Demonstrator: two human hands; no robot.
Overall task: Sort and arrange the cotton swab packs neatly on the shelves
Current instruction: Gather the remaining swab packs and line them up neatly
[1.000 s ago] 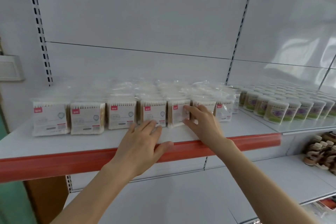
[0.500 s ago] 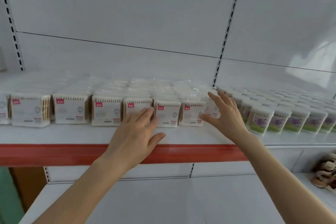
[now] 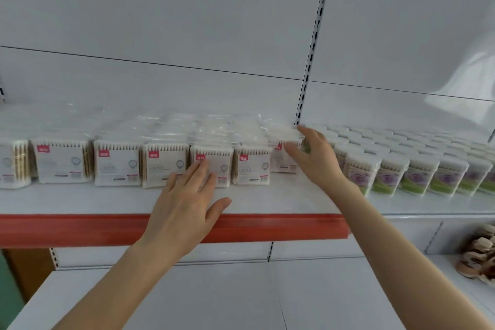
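A row of square cotton swab packs point(image 3: 117, 166) with red corner labels stands along the white shelf point(image 3: 80, 201), with more packs stacked behind. My left hand point(image 3: 184, 209) lies flat and open over the shelf edge, its fingertips touching the front of one pack point(image 3: 223, 158). My right hand point(image 3: 318, 161) cups the rightmost pack point(image 3: 280, 162), fingers on its top right corner and thumb on its front. That pack sits slightly further back than its neighbours.
Round swab tubs point(image 3: 417, 177) with green and purple labels fill the shelf right of the packs. A red strip point(image 3: 80, 228) runs along the shelf front. A white lower shelf point(image 3: 214, 297) sits below, with brown items point(image 3: 479, 254) at far right.
My right hand has moved right from a middle pack to the rightmost pack and closed around it. My left hand has slid forward to touch a pack front. The view has shifted right.
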